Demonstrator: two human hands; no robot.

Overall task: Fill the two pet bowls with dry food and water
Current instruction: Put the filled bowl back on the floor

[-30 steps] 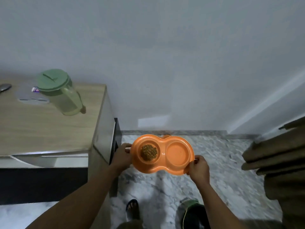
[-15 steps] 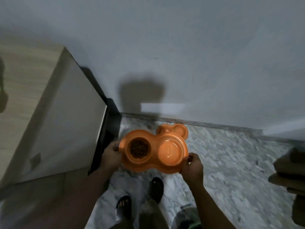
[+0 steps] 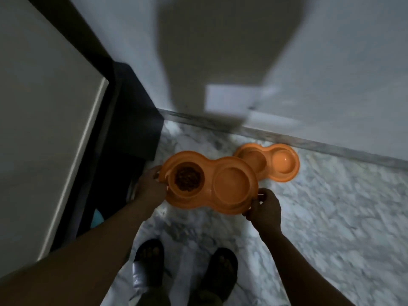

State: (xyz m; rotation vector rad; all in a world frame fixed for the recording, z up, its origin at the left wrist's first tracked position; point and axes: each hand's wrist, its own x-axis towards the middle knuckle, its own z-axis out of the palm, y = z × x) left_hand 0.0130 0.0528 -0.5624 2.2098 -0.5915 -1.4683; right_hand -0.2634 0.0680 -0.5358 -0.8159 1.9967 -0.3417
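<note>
Double pet bowl [image 3: 209,191], orange, is hanging level above the marble floor [image 3: 331,217], both arms reaching down. Left hand [image 3: 150,186] is gripping its left end, right hand [image 3: 263,209] pinching its right rim. Kibble [image 3: 187,178] is filling the left well; right well possibly holding water, too blurred. Second orange bowl [image 3: 273,162] is lying by the wall.

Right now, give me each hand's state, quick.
Left hand: closed on the left end of the held orange double bowl.
Right hand: closed on its right end.
</note>
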